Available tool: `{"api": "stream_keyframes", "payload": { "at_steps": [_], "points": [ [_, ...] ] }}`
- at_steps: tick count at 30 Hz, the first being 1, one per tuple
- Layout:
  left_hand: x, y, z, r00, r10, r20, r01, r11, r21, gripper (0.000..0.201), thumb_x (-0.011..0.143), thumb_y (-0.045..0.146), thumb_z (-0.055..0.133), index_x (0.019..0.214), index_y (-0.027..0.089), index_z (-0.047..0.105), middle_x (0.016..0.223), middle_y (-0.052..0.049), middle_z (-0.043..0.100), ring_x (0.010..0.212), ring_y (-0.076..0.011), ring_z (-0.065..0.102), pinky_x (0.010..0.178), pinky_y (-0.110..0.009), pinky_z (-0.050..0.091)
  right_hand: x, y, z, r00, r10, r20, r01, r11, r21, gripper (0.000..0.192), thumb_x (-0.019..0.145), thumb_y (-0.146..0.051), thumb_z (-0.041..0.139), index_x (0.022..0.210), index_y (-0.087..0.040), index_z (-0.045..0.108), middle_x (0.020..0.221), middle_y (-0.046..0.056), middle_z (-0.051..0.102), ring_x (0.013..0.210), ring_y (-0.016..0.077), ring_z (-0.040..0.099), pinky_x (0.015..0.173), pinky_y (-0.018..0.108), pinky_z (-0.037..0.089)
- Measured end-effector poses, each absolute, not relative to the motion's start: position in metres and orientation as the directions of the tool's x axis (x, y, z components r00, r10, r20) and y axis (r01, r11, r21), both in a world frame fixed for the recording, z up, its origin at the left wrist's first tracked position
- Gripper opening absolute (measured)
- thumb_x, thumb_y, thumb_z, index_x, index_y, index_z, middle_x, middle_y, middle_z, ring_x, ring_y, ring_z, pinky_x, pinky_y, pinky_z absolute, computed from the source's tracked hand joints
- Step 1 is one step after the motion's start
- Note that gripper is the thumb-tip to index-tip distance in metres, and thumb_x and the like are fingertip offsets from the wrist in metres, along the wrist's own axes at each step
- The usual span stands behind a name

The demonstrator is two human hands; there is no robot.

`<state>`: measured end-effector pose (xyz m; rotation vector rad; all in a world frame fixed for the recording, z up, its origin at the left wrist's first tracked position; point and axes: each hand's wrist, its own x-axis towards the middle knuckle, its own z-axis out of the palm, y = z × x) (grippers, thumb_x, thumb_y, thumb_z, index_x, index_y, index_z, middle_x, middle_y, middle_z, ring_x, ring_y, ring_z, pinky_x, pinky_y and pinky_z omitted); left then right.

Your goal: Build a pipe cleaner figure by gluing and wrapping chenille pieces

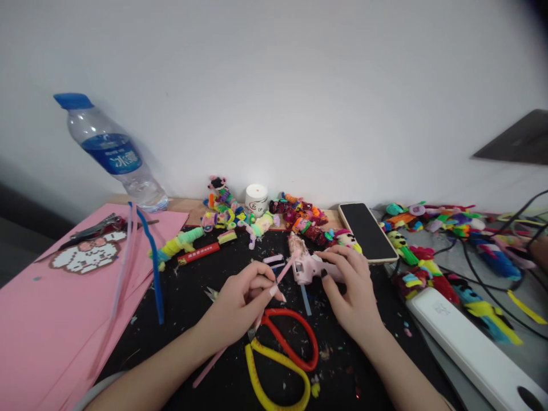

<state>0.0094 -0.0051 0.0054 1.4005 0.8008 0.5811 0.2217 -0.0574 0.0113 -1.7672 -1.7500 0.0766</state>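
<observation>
The bench [240, 394] is covered by a black mat strewn with trimmings, and a large pink sheet [51, 319] lies over its left part with a pixel-bead figure, loose stems and pliers on it. A water bottle [112, 153] stands at the back left. On the right lie a white power strip [475, 348] with dark cables and a phone [367, 231], face up. Along the wall runs a row of finished pipe-cleaner figures [299, 214], with more at the right.

Nearer the person, red-and-yellow scissors [285, 354] lie open on the mat, just below both hands. The right hand [351, 291] rests over a pink glue gun [310, 267], its grip closed loosely round the body. The left hand [242, 302] pinches a pink pipe cleaner [274, 285] between thumb and fingers, the stem's upper end brought up to the gun's nozzle.

Judging by this, many figures are made; this stem seems to be at the gluing stage, not yet joined to anything.
</observation>
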Motion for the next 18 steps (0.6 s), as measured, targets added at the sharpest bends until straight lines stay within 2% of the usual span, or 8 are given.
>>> {"api": "stream_keyframes", "payload": {
  "at_steps": [3, 8, 12, 18],
  "points": [
    [0.008, -0.008, 0.011, 0.684, 0.724, -0.087, 0.136, -0.009, 0.991, 0.01, 0.084, 0.028, 0.051, 0.089, 0.02, 0.049, 0.076, -0.003, 0.07, 0.047, -0.0091, 0.052, 0.046, -0.018, 0.038, 0.22, -0.059, 0.015, 0.101, 0.918, 0.385, 0.805, 0.151, -0.573, 0.018, 0.088, -0.025, 0.042, 0.093, -0.021, 0.058, 0.1, 0.007, 0.054, 0.098, 0.0242, 0.05, 0.085, 0.039, 0.038],
    [0.008, -0.012, 0.016, 0.746, 0.666, -0.016, 0.158, -0.154, 0.975, 0.011, 0.083, 0.029, 0.052, 0.088, 0.02, 0.056, 0.073, -0.004, 0.072, 0.062, -0.0158, 0.062, 0.055, -0.021, 0.043, 0.215, -0.061, 0.015, 0.024, 0.958, 0.287, 0.734, 0.178, -0.656, 0.026, 0.093, -0.029, 0.033, 0.077, -0.021, 0.052, 0.082, 0.004, 0.052, 0.081, 0.0199, 0.05, 0.074, 0.034, 0.038],
    [0.008, -0.012, 0.018, 0.764, 0.645, 0.03, 0.16, -0.234, 0.959, 0.011, 0.085, 0.026, 0.049, 0.089, 0.02, 0.056, 0.074, -0.004, 0.072, 0.06, -0.0149, 0.061, 0.052, -0.02, 0.041, 0.212, -0.061, 0.017, -0.024, 0.969, 0.245, 0.691, 0.193, -0.696, 0.032, 0.095, -0.03, 0.029, 0.07, -0.02, 0.046, 0.075, 0.002, 0.048, 0.074, 0.0177, 0.047, 0.069, 0.032, 0.035],
    [0.006, -0.011, 0.016, 0.815, 0.579, -0.024, 0.255, -0.323, 0.911, 0.012, 0.09, 0.026, 0.041, 0.091, 0.021, 0.051, 0.079, -0.003, 0.07, 0.059, -0.0133, 0.056, 0.052, -0.021, 0.035, 0.212, -0.063, 0.02, -0.054, 0.972, 0.23, 0.673, 0.205, -0.711, 0.03, 0.094, -0.027, 0.032, 0.067, -0.019, 0.044, 0.073, 0.0, 0.046, 0.07, 0.0159, 0.045, 0.067, 0.032, 0.031]
  ]
}}
